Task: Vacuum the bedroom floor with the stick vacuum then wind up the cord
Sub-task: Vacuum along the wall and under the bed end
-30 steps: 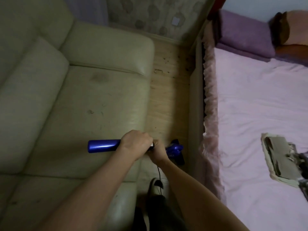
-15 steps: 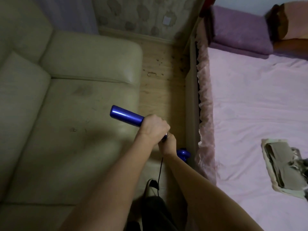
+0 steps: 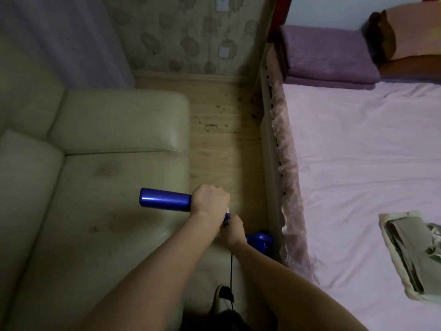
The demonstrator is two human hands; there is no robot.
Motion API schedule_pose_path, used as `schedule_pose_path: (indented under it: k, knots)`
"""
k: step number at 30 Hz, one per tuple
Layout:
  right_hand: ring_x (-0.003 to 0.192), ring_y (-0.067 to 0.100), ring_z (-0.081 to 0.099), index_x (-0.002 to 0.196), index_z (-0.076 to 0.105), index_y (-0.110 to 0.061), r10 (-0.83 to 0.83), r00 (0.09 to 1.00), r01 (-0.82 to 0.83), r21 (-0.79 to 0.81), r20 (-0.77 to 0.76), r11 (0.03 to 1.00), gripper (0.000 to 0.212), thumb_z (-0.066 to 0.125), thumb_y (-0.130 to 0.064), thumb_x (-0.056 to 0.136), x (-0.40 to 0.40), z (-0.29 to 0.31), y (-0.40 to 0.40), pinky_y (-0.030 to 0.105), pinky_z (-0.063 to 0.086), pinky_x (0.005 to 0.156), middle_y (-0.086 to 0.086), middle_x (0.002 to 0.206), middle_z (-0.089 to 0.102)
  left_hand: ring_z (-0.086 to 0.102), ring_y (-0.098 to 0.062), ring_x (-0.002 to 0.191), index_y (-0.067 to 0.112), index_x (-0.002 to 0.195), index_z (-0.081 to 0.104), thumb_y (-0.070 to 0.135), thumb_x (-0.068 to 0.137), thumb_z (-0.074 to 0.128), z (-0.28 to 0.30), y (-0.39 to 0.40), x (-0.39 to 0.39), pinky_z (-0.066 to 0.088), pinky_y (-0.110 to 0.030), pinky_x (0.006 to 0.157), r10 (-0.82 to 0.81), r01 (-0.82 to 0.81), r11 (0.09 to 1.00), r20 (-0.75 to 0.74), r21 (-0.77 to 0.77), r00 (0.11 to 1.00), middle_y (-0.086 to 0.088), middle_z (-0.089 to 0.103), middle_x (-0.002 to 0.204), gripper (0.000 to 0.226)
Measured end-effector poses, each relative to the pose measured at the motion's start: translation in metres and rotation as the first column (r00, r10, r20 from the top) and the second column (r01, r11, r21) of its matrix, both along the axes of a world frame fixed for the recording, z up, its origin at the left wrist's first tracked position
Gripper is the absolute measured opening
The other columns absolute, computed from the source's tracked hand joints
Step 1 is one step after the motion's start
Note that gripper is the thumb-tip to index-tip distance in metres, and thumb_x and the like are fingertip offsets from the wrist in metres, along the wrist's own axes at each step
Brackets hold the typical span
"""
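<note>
Both hands grip one blue stick vacuum: left hand fingers wrapped round its tube, right hand clamped just below. One black cord hangs down.

- There is one camera, worn on the person's head.
- It looks forward and down, from high up, at a strip of wooden floor.
- A sofa fills the left side and a bed fills the right.
- The forearms reach in from the bottom edge, close to the camera.
</note>
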State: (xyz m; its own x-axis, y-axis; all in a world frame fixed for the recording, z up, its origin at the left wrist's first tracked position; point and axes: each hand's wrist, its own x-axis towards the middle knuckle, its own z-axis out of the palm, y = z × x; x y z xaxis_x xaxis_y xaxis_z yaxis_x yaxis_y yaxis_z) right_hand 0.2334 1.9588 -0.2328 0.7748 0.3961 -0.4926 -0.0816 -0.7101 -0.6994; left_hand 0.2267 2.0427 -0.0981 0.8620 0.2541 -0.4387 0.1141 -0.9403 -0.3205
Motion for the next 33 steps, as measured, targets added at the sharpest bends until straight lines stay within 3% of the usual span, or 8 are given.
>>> schedule_pose_path:
  k: [3, 6, 12, 15, 20, 25, 30, 33]
  knots:
    - [0.089, 0.013, 0.055, 0.116, 0.056, -0.008, 0.079, 0.997, -0.079, -0.046, 0.007, 0.996, 0.022, 0.051, -0.007, 0.095, 0.004, 0.009, 0.015, 0.024, 0.047, 0.081, 0.002, 0.1, 0.06, 0.065, -0.022, 0.096, 0.012, 0.106, 0.064, 0.003, 0.092, 0.045, 0.015, 0.006, 0.001, 0.044, -0.032, 0.065, -0.027, 0.026, 0.999, 0.05, 0.022, 0.998, -0.004, 0.066, 0.105, 0.025]
    - [0.094, 0.02, 0.06, 0.115, 0.058, -0.007, 0.149, 0.989, -0.149, -0.028, 0.0, 0.988, 0.021, 0.053, -0.01, 0.095, 0.009, 0.021, 0.039, 0.028, 0.047, 0.08, 0.009, 0.108, 0.065, 0.064, -0.022, 0.095, 0.011, 0.107, 0.062, 0.002, 0.092, 0.045, 0.03, 0.019, 0.004, 0.042, -0.033, 0.064, 0.004, -0.011, 0.997, 0.096, 0.072, 0.995, -0.005, 0.065, 0.104, 0.025]
    - [0.092, 0.027, 0.063, 0.102, 0.065, -0.008, 0.129, 0.992, -0.13, -0.018, -0.011, 0.991, 0.018, 0.052, -0.014, 0.091, 0.014, 0.027, 0.097, 0.042, 0.052, 0.085, 0.011, 0.095, 0.069, 0.063, -0.02, 0.101, 0.016, 0.111, 0.063, 0.007, 0.093, 0.046, 0.026, 0.062, 0.013, 0.051, -0.032, 0.078, 0.107, -0.115, 0.992, 0.13, 0.051, 0.986, -0.001, 0.066, 0.11, 0.026]
    - [0.087, 0.025, 0.064, 0.096, 0.066, -0.01, 0.063, 0.997, -0.062, 0.011, -0.042, 0.998, 0.017, 0.051, -0.01, 0.089, 0.022, 0.025, 0.114, 0.037, 0.053, 0.074, 0.007, 0.088, 0.07, 0.062, -0.02, 0.101, 0.015, 0.11, 0.061, 0.009, 0.091, 0.049, 0.026, 0.082, 0.027, 0.046, -0.032, 0.07, 0.065, -0.074, 0.995, 0.132, 0.063, 0.989, -0.002, 0.065, 0.109, 0.023]
    - [0.074, 0.012, 0.058, 0.093, 0.063, -0.019, -0.16, 0.978, 0.163, 0.005, -0.132, 0.987, 0.022, 0.054, -0.034, 0.079, 0.042, 0.033, 0.123, 0.026, 0.045, 0.062, -0.004, 0.081, 0.064, 0.064, -0.021, 0.095, 0.013, 0.107, 0.063, 0.006, 0.094, 0.045, 0.024, 0.086, 0.056, 0.044, -0.034, 0.066, -0.031, 0.026, 0.999, 0.121, 0.045, 0.992, -0.004, 0.066, 0.104, 0.023]
    - [0.083, 0.015, 0.062, 0.097, 0.063, -0.014, -0.021, 1.0, 0.019, -0.085, -0.023, 0.996, 0.019, 0.067, -0.023, 0.08, 0.065, 0.034, 0.114, 0.022, 0.044, 0.064, -0.001, 0.088, 0.066, 0.065, -0.02, 0.088, 0.013, 0.102, 0.063, 0.006, 0.091, 0.049, 0.019, 0.094, 0.074, 0.044, -0.033, 0.064, -0.076, 0.075, 0.997, 0.111, 0.017, 0.991, -0.005, 0.068, 0.098, 0.02]
    - [0.072, 0.007, 0.055, 0.098, 0.061, -0.012, 0.126, 0.989, -0.104, -0.24, 0.079, 0.965, 0.008, 0.057, -0.009, 0.091, 0.093, 0.017, 0.1, 0.015, 0.04, 0.06, -0.003, 0.087, 0.063, 0.066, -0.021, 0.089, 0.014, 0.101, 0.064, 0.005, 0.09, 0.05, 0.01, 0.095, 0.093, 0.048, -0.033, 0.068, -0.086, 0.089, 0.996, 0.094, -0.027, 0.992, -0.004, 0.068, 0.099, 0.02]
    - [0.074, 0.007, 0.06, 0.097, 0.061, -0.013, 0.061, 0.995, -0.047, -0.17, 0.076, 0.984, 0.012, 0.054, -0.004, 0.092, 0.108, 0.007, 0.096, 0.025, 0.053, 0.071, -0.002, 0.087, 0.066, 0.066, -0.022, 0.091, 0.015, 0.101, 0.064, 0.004, 0.09, 0.048, 0.005, 0.098, 0.107, 0.047, -0.032, 0.066, -0.046, 0.052, 0.997, 0.111, -0.05, 0.993, -0.003, 0.068, 0.1, 0.022]
